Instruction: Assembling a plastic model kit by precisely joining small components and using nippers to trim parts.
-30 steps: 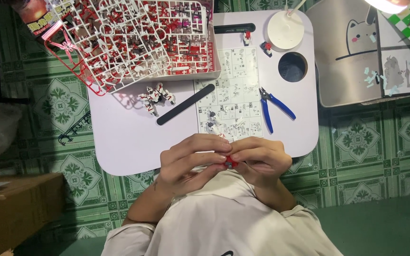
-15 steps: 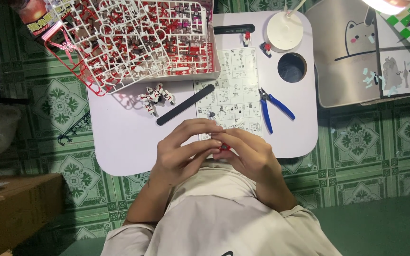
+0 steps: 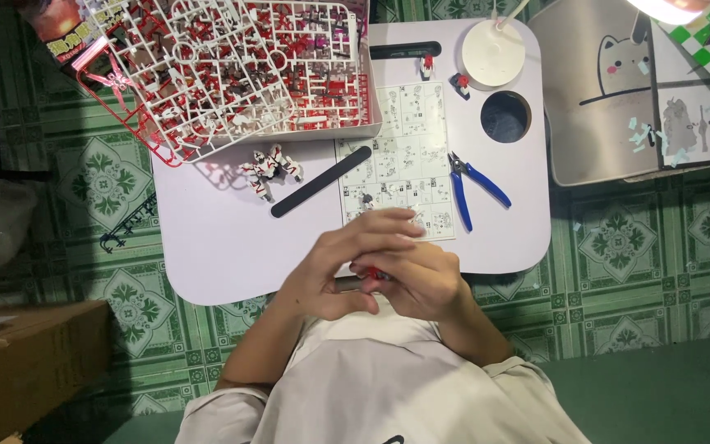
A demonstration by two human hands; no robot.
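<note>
The small red plastic part (image 3: 374, 273) sits pinched between both hands, just over the near edge of the white lap table (image 3: 207, 263). Since a moment ago the hands have closed tighter around it, perhaps pressing pieces together. The left hand (image 3: 343, 267) curls fingers over; the right hand (image 3: 421, 279) clamps from below. The blue nippers (image 3: 474, 185) lie beside the instruction sheet (image 3: 404, 156).

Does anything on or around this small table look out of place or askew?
Mostly tidy. One oddity: a black parts frame lies on the green tiled floor left of the white table, apart from the red and white frames heaped in the box. Both hands hold a small red part.
</note>
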